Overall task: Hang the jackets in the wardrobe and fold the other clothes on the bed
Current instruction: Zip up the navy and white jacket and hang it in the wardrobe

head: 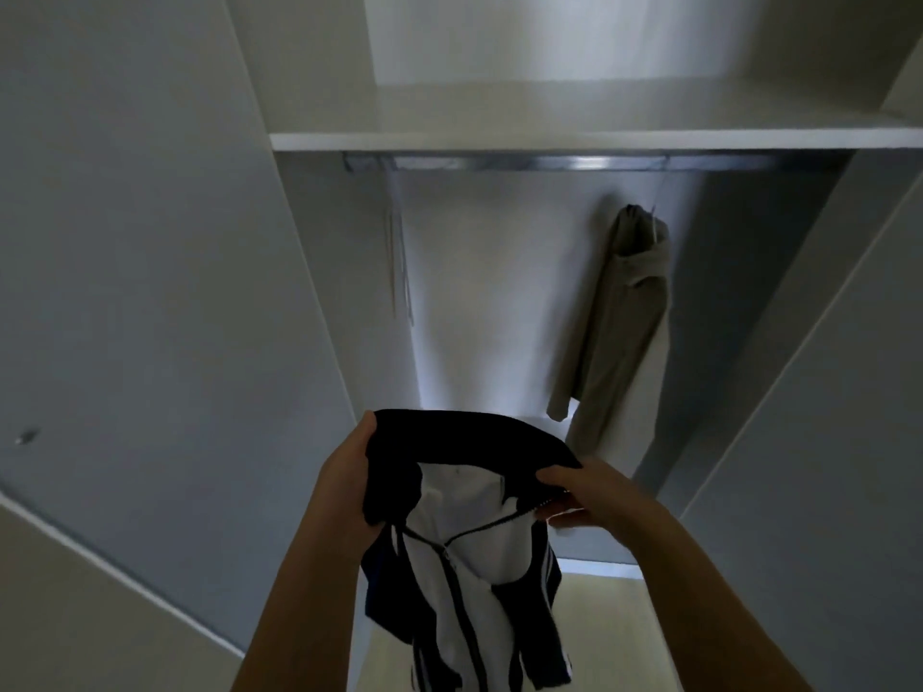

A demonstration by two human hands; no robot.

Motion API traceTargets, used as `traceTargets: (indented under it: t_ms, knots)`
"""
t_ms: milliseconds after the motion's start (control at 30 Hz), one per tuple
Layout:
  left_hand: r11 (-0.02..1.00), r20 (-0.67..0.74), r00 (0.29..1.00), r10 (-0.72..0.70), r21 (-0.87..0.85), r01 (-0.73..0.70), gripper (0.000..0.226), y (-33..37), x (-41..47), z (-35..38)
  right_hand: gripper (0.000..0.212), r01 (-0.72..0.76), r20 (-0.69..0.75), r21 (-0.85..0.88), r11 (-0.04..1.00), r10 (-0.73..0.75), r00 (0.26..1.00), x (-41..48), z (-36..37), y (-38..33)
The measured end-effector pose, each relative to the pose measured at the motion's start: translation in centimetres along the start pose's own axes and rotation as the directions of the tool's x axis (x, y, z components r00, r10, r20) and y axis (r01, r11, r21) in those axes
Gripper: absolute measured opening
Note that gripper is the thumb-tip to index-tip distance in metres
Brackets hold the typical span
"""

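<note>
Open wardrobe [499,292], pale inside, straight ahead of left grip [344,481] and right grip [584,491], rising far above both. Grey door panel [150,242] out to the left of the left grip, filling that side of the view.

High above the grips, white shelf [549,140] across the full width of the opening. Just under its front edge, metal rail [574,163], bright glint near the middle.

Below and beyond the grips, pale yellowish floor [604,631].

Up and to the right of the right grip, grey hooded jacket [619,317] on the rail, seen side-on, hood slumped over the shoulder, one cuff dangling about level with the top of the grips. Hanger mostly hidden by the hood.

Between the two grips and hanging below them, navy and white jacket [459,566]. Dark collar stretched across the top, white lining showing inside, zip part-way open, striped sleeves trailing down. Held in front of the wardrobe opening, well below the rail, apart from the grey hooded jacket.

Up and to the left of the left grip, thin pale hangers [399,262] at the rail's left end. Blurred; number unclear.

Left grip: fingers curled round the collar's left end, thumb up along the cloth edge. Right grip: pinching the collar's right end beside the zip teeth, thumb on top, fingers beneath.

Far left of the left grip, about level with it, small knob [27,436] on the door panel, blurred.
</note>
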State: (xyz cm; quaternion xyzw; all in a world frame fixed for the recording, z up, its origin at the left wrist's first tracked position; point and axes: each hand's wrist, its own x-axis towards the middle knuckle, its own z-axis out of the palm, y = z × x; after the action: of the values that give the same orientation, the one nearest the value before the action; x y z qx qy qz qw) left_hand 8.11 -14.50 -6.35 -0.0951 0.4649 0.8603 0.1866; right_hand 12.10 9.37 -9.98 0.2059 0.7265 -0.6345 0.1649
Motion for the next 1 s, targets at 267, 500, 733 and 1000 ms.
traceTargets:
  t_ms: [267,500,733,1000]
  knots:
    - [1.0,0.002,1.0,-0.029,-0.001,0.029,0.062,3.7,9.7,-0.8,0.029,-0.092,-0.101,-0.382,0.919,0.058,0.993,11.3,0.3,-5.0]
    - [1.0,-0.171,0.985,0.0,-0.008,-0.002,0.054,7.5,16.5,-1.2,0.026,0.179,-0.15,-0.432,0.884,-0.266,0.952,22.5,2.8,-13.2]
    - [0.997,-0.299,0.953,0.046,-0.041,-0.061,0.037,10.5,21.1,-1.1,0.041,0.222,-0.014,-0.144,0.964,-0.226,0.974,31.6,7.0,-19.8]
    - [0.993,-0.382,0.922,0.065,-0.063,-0.095,0.047,10.9,23.6,-3.1,0.015,0.279,-0.032,-0.187,0.942,-0.289,0.957,36.1,10.0,-21.0]
